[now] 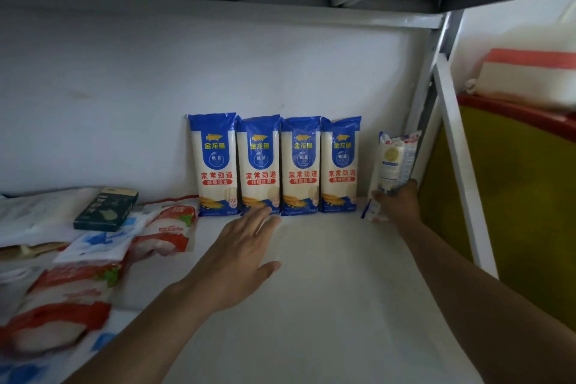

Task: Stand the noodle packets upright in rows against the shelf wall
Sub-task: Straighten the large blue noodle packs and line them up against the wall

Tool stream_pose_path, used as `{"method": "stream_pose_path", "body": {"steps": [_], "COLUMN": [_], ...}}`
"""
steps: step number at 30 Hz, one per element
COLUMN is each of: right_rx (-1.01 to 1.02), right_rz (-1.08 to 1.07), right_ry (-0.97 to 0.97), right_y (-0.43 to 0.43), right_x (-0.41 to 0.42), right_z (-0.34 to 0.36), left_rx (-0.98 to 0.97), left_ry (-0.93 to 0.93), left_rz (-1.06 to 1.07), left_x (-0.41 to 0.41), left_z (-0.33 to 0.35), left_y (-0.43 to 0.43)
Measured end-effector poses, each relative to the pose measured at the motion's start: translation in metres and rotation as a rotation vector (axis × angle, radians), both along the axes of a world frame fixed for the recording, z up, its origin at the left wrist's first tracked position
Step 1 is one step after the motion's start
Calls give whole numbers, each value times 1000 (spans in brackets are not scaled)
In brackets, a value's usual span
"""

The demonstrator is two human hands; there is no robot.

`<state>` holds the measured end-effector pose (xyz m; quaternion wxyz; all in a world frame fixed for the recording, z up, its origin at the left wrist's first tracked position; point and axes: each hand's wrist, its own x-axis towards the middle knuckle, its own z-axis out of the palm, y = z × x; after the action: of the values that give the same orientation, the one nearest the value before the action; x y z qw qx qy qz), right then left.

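Fingers (381,196) of the right hand (397,203) clamp a fifth noodle packet (394,162) beside four upright packets (274,165); left hand (240,252) fingers spread, touching the row

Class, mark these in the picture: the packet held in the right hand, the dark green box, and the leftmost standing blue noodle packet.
White-and-blue packet (393,162), head view, its printed front.
Dark green box (107,209), head view, its top face.
Leftmost blue-and-white noodle packet (214,165), head view, its front label.
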<state>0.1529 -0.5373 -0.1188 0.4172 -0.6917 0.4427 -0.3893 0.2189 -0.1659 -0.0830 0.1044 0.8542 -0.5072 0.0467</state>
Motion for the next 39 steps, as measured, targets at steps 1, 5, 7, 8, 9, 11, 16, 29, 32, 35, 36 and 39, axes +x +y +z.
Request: {"method": "stream_pose_path", "body": {"steps": [1,5,7,8,9,11,16,29,32,35,36,39], "right_rx": [26,76,92,89,82,75,74,153,190,228,243,207], "right_rz": [9,85,138,175,223,345,712,1150,1041,982,990,1068], "right_ry": [-5,19,42,59,84,134,243,293,218,107,77,-2], "right_y": [5,45,76,91,106,128,187,226,221,213,212,214], "right_x": [-8,-42,-61,-68,-77,-90,-101,-92,-91,-94,-94,-97], "right_z": [2,19,23,22,23,24,40,48,47,50,53,60], "left_rx": [6,-6,-16,-15,-4,22,-186,-419,-503,-553,-571,-681], "left_ry": [3,30,56,59,72,157,430,729,773,781,761,698], "left_rz": [-10,-61,-89,-97,-96,-73,-87,-117,-136,-82,-36,79], "left_x": [-5,-23,-30,-33,-34,-36,-36,-12,-14,-18,-21,-37], "left_z": [3,10,11,12,12,13,29,43,40,39,39,40], "left_y": [2,8,12,14,16,20,17,30,23,15,11,2]}}
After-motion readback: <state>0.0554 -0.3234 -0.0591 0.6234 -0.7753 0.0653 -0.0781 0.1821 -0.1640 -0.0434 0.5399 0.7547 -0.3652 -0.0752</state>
